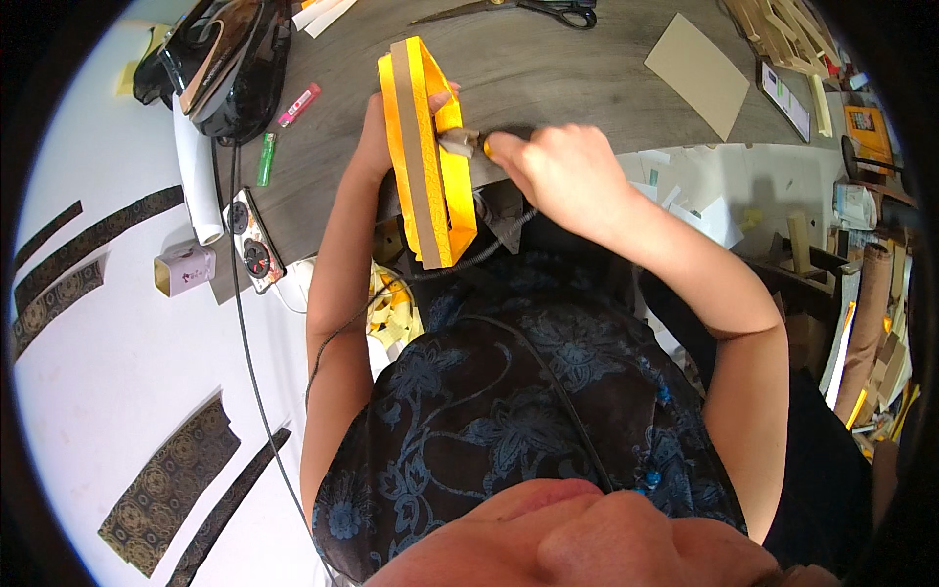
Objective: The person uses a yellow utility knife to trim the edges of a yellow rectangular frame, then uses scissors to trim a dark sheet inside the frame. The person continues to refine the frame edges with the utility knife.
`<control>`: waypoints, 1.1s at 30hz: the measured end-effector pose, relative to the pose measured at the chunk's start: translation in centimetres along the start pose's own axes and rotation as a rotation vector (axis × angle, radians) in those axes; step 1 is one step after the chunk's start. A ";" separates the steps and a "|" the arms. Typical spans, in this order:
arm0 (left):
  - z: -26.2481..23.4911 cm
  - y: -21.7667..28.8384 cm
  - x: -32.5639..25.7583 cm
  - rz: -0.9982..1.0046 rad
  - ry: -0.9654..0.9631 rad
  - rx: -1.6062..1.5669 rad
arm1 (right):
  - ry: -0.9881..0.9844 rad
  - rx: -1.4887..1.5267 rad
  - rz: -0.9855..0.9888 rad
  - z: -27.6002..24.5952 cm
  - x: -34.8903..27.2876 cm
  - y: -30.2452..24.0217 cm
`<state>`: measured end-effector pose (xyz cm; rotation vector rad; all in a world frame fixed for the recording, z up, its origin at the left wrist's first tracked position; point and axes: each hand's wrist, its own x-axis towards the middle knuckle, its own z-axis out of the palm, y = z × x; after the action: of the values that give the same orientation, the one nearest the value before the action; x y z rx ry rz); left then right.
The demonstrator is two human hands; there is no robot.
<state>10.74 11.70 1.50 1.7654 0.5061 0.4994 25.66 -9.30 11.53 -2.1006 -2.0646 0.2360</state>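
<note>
"Where is the narrow, yellow loop with the flat brown stripe (421,157)?"

"Over the near edge of the grey, wood-grained tabletop (342,68), toward its left part. Whether it rests there or is lifted, I cannot tell."

"And its long axis?"

"Away from the person: the far end leans slightly left, the near end slightly right. The stripe faces up, with the opening along the right side."

"The bare left hand (375,132)?"

"Its forearm reaches nearly straight forward; its grip pinches the loop's far half from the left, fingertips showing through the opening."

"The bare right hand (562,166)?"

"Elbow bent outward, forearm slanting in, knuckles up. Its grip curls round a small, grey, flat-ended tool (459,143) pointing left into the opening."
</note>
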 end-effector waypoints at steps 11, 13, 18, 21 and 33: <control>-0.1 -0.8 0.0 -0.034 -0.002 -0.013 | 0.137 0.004 -0.095 -0.5 -1.1 -0.5; -0.2 -0.8 0.1 -0.003 -0.021 -0.029 | 0.122 -0.017 -0.040 -0.5 -0.1 0.1; -0.2 -0.5 0.0 -0.026 -0.018 -0.026 | 0.134 0.041 -0.076 -0.4 -1.0 0.0; 0.0 -0.3 -0.3 -0.015 -0.009 -0.081 | 0.048 0.100 -0.080 -0.3 -2.2 -0.1; 0.1 -0.2 -0.2 0.015 0.026 -0.020 | 0.150 0.062 -0.128 -0.4 -3.0 -0.6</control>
<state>10.60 11.51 1.21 1.7462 0.5045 0.5372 25.16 -12.26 12.02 -1.8811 -2.0658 0.1181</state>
